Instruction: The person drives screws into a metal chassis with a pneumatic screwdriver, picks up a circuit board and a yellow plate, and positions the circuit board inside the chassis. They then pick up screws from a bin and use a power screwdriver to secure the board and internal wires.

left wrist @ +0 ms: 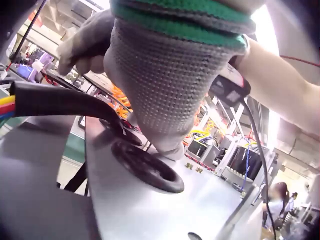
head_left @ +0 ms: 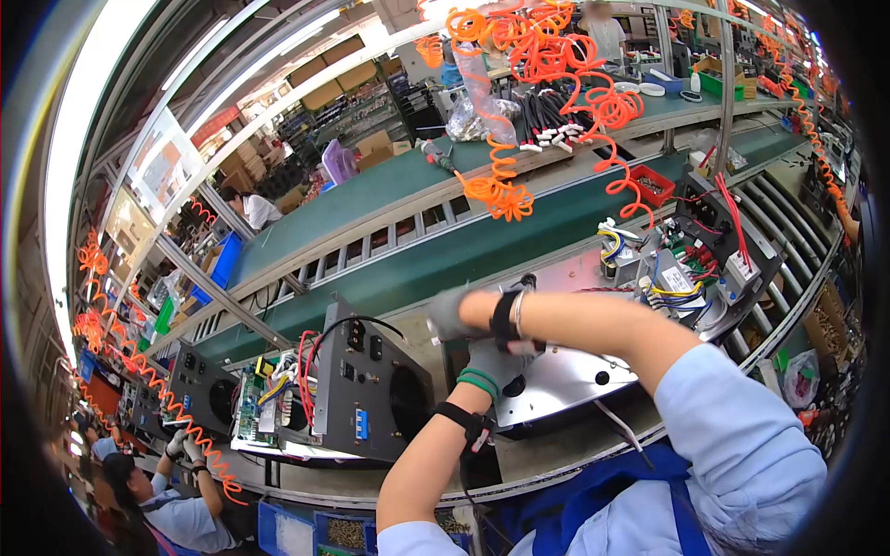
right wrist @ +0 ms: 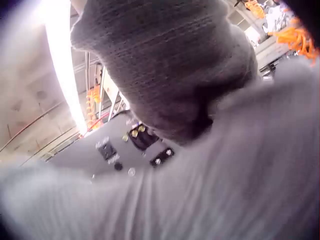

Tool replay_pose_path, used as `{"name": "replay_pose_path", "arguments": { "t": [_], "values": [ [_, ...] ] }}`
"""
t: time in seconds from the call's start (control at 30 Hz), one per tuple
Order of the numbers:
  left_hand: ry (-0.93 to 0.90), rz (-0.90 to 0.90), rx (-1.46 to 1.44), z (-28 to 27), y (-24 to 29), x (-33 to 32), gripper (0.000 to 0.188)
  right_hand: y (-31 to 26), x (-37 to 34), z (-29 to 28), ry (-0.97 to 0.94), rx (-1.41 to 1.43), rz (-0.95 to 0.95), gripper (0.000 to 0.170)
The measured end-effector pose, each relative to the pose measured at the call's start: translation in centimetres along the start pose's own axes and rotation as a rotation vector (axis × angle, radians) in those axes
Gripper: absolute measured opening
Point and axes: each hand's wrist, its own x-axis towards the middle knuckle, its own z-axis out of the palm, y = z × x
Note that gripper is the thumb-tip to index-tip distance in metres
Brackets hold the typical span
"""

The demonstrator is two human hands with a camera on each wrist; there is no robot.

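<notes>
My left hand (head_left: pixel 501 364), in a grey knit glove with a green cuff, reaches down onto a shiny metal plate (head_left: pixel 547 394). In the left wrist view its lower end is right beside a black rubber grommet (left wrist: pixel 147 167) in the plate, and its fingers are mostly hidden. A black-sleeved cable (left wrist: pixel 65 100) with coloured wires runs in next to it. My right forearm crosses over the left hand. The gloved right hand (head_left: pixel 450 315) is farther left, blurred, its fingers bent in the left wrist view; I cannot tell whether it holds anything.
A dark grey panel housing (head_left: pixel 362 380) with sockets and a blue switch stands left of the plate. An open unit with wiring (head_left: pixel 681 283) lies right. Behind runs a green conveyor (head_left: pixel 399 287), with orange coiled hoses (head_left: pixel 565 46) above. Another person (head_left: pixel 176 510) works at lower left.
</notes>
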Motion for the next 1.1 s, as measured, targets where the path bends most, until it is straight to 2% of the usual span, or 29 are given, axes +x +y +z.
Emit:
{"name": "replay_pose_path", "arguments": {
  "t": [0.03,0.07,0.13,0.17,0.23,0.3,0.33,0.37,0.4,0.43,0.47,0.5,0.53,0.57,0.6,0.63,0.67,0.7,0.73,0.8,0.83,0.9,0.97,1.03,1.1],
  "values": [
    [0.34,0.206,0.226,2.8,-1.9,2.0,0.067,-0.8,0.4,1.5,-0.049,-0.068,-0.011,0.025],
    [0.339,0.207,0.227,2.7,-2.1,2.0,0.067,-1.5,0.2,1.6,-0.048,-0.067,-0.01,0.025],
    [0.328,0.229,0.076,2.6,-3.1,1.5,0.068,-2.6,-0.3,1.9,-0.051,-0.262,-0.09,0.023],
    [0.317,0.246,0.003,2.5,-3.7,1.1,0.069,-3.0,-0.8,2.0,-0.054,-0.252,-0.082,0.023],
    [0.303,0.28,-0.15,2.1,-4.5,1.0,0.071,-3.4,-2.4,1.5,0.248,-0.315,-0.124,0.023],
    [0.295,0.287,-0.319,2.4,-5.1,0.5,0.072,-2.6,-4.4,-0.2,0.284,-0.118,-0.027,0.033],
    [0.299,0.351,-0.212,2.7,-5.0,0.8,0.073,-1.5,-5.9,-0.8,0.297,-0.005,0.01,0.037],
    [0.306,0.402,-0.109,2.9,-4.8,1.5,0.073,0.8,-6.4,1.2,0.59,-0.054,-0.066,0.042],
    [0.418,0.459,-0.085,3.1,-4.6,2.1,0.07,2.1,-6.9,1.2,0.427,0.076,0.146,0.041],
    [0.329,0.43,-0.218,2.0,-3.7,0.9,0.063,4.1,-7.2,1.9,0.157,-0.068,-0.037,0.041],
    [0.27,0.402,-0.41,-1.2,-2.0,-1.5,0.063,7.5,-7.0,4.7,0.285,0.211,-0.335,0.039],
    [0.289,0.362,-0.272,0.8,-2.7,0.2,0.064,4.8,-8.9,3.2,-0.108,-0.198,0.117,0.045],
    [0.321,0.337,-0.287,1.6,-2.6,0.4,0.062,10.0,-7.3,10.0,0.174,-0.306,0.061,0.052],
    [0.298,0.249,-0.129,1.9,-2.5,1.2,0.058,9.7,-7.1,8.7,0.031,-0.245,0.116,0.053],
    [0.211,0.159,-0.265,0.9,-2.1,-0.1,0.054,12.9,-5.0,10.7,0.105,-0.021,0.215,0.058],
    [0.375,0.036,-0.15,1.8,-1.9,-0.1,0.058,7.7,-6.8,5.5,-0.151,-0.194,0.178,0.065],
    [0.418,-0.013,-0.214,3.1,-1.1,0.1,0.073,12.4,-5.0,9.6,-0.023,-0.149,0.275,0.07],
    [0.381,-0.011,-0.247,-0.1,0.2,-5.5,0.086,10.1,-6.2,8.5,-0.019,-0.218,0.34,0.068],
    [0.786,0.027,-0.163,1.9,1.2,-7.4,0.089,8.8,-6.5,8.1,-0.059,-0.314,0.384,0.068],
    [1.087,0.026,-0.123,3.3,3.2,-12.0,0.087,9.2,-6.1,8.6,-0.019,-0.375,0.384,0.065],
    [1.148,-0.008,-0.229,3.7,4.4,-15.1,0.082,8.3,-6.2,8.2,-0.002,-0.435,0.367,0.064],
    [1.275,-0.116,-0.32,7.4,5.8,-19.8,0.075,5.3,-7.1,5.3,-0.123,-0.462,0.274,0.064],
    [1.319,-0.408,-0.336,13.0,7.1,-23.8,0.067,11.0,-3.9,7.2,-0.135,-0.512,0.151,0.065],
    [1.295,-0.754,-0.432,18.7,9.0,-28.8,0.06,16.7,0.0,9.9,0.319,-0.441,0.17,0.052],
    [1.259,-1.088,-0.29,25.1,11.1,-33.9,0.055,9.7,-2.3,3.1,0.158,-0.383,0.076,0.049]
  ]
}}
